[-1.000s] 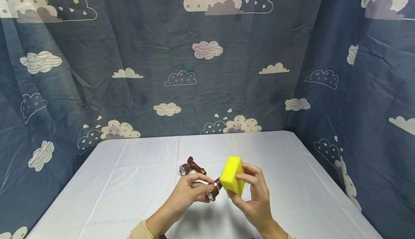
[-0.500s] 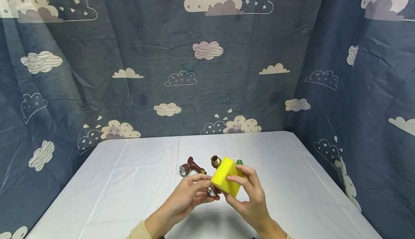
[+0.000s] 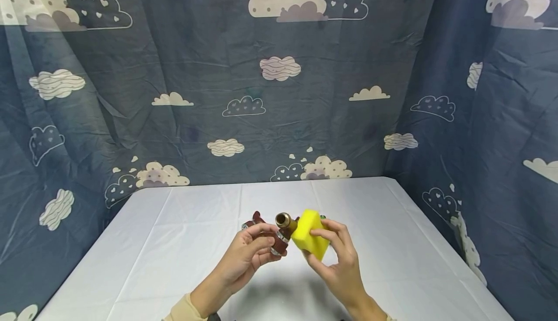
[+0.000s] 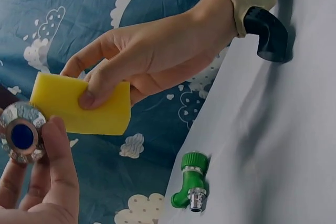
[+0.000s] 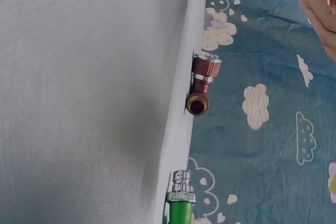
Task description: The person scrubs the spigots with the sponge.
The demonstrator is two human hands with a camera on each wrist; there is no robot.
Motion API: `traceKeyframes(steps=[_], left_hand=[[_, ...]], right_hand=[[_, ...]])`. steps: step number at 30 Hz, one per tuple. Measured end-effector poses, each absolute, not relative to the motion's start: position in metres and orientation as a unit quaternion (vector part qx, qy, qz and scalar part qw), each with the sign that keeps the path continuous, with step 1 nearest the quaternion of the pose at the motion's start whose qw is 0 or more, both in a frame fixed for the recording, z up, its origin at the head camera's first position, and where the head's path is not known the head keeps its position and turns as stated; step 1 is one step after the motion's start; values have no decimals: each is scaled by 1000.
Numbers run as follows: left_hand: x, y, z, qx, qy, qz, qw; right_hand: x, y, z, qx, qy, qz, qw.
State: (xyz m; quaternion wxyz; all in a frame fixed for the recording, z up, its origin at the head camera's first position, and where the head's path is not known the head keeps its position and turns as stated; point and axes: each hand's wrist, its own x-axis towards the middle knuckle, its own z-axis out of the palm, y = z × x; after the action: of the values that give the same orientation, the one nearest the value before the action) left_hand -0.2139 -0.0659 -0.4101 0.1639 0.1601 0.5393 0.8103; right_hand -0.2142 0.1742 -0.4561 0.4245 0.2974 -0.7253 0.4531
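My left hand (image 3: 246, 258) pinches a dark red-brown tap (image 3: 280, 243) just above the table. Its brass opening faces up towards the head camera, and in the left wrist view its chrome end with a blue centre shows. A yellow sponge (image 3: 311, 236), held between the thumb and fingers of my right hand (image 3: 342, 263), is against the tap's side. Behind my left hand a second red-brown tap (image 3: 256, 218) lies on the table, partly hidden. A green tap (image 4: 193, 182) with a chrome outlet also lies there; the sponge and right hand mostly hide it in the head view.
The white-covered table (image 3: 183, 243) spreads around and beyond both hands. A dark blue curtain (image 3: 196, 69) with cloud prints hangs behind it and along both sides. A black device (image 4: 268, 35) sits at the right sleeve.
The held tap has turned in my left hand, its brass opening swinging towards the head camera. The sponge moved left and down across the tap, then slightly back up and right.
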Motion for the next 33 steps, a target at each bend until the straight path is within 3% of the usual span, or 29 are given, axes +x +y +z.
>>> traceKeyframes(steps=[8, 15, 19, 23, 29, 33], left_hand=[[-217, -70, -413, 211, 539, 798, 165], [-220, -76, -415, 276, 586, 750, 135], [-221, -77, -415, 298, 627, 710, 120], [-222, -79, -411, 292, 666, 681, 81], [-217, -79, -405, 289, 741, 606, -17], [-214, -77, -405, 286, 764, 575, -60]], right_hand=[[-213, 174, -452, 267, -718, 526, 370], [-212, 176, -449, 215, -696, 645, 230], [-212, 178, -448, 183, -706, 658, 185], [-214, 178, -450, 201, -715, 634, 214], [-213, 176, -454, 227, -769, 501, 325], [-210, 172, -457, 285, -773, 447, 348]])
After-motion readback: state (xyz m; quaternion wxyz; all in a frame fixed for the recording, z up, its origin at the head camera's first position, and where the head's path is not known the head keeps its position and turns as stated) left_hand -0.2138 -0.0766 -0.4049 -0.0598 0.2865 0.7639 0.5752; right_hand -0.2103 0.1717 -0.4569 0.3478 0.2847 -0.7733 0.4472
